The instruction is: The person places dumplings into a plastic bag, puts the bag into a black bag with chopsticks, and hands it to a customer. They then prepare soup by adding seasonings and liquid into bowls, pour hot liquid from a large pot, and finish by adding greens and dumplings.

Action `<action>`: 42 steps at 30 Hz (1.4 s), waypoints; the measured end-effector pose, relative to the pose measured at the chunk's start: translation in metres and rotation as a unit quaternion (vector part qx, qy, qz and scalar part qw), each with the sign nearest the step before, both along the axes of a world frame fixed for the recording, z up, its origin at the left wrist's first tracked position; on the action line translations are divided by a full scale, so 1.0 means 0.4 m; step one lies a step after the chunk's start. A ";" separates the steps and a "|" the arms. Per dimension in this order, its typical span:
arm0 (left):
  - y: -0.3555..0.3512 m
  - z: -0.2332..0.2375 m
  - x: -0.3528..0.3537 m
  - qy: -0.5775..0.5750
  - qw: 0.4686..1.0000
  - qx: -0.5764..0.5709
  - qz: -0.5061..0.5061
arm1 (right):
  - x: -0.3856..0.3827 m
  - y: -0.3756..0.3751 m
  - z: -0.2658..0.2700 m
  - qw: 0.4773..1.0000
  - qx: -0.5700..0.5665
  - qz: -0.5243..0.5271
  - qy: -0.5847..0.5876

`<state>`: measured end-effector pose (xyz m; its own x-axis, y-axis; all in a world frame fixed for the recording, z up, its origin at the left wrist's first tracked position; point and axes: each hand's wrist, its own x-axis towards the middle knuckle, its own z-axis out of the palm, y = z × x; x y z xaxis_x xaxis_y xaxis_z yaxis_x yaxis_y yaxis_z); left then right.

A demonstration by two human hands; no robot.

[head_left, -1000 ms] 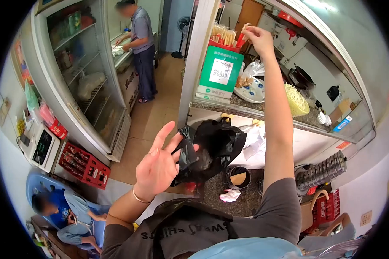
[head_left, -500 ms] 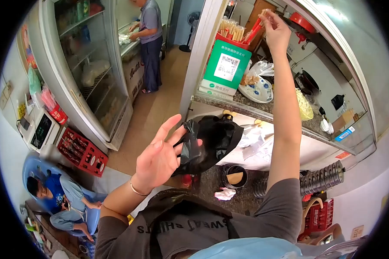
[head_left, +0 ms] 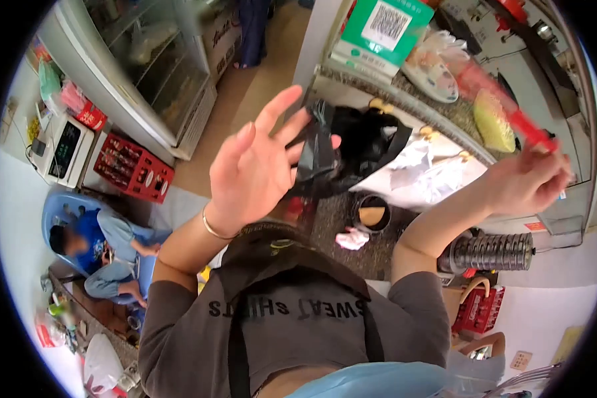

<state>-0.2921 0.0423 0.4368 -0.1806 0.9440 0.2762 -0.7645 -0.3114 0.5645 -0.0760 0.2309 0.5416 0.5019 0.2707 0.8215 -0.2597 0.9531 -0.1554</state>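
Packet and bag both in hand, neither set down

At the right of the frame, the right hand (head_left: 534,182) is closed on a thin red packet (head_left: 532,132), which is smeared by motion and slants toward the upper left, passing in front of the yellow basket (head_left: 494,123). Left of centre, the left hand (head_left: 252,172) is released, palm up and fingers spread, with the black bag (head_left: 371,139) caught on its fingers and hanging beside it.

The work looks partway along: both things are picked up, and both have yet to be put down. The packet is apart from the bag; whether the bag holds anything cannot be told.

Near the bag, on the counter (head_left: 322,232) below the centre, stand a dark round tin (head_left: 373,213) and, just beside it, a crumpled pink-and-white wad (head_left: 351,239). A green sign (head_left: 385,30) stands at the top, left of a plate (head_left: 434,81). At the lower left, another person (head_left: 89,242) sits in a blue chair (head_left: 58,209).
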 end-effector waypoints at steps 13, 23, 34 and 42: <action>0.055 -0.082 0.018 -0.008 0.999 -0.006 -0.050 | 0.078 0.036 -0.455 0.798 -0.424 0.136 -0.406; 0.129 -0.174 0.042 0.035 0.992 -0.098 -0.066 | 0.107 0.035 -0.582 0.717 -0.338 -0.067 -0.607; 0.166 -0.179 -0.038 0.222 0.964 -0.144 -0.005 | -0.236 0.109 -0.532 0.596 -0.268 0.507 -0.562; 0.226 -0.168 -0.052 0.254 0.920 -0.094 0.284 | -0.386 0.144 -0.517 0.740 -0.352 0.425 -0.384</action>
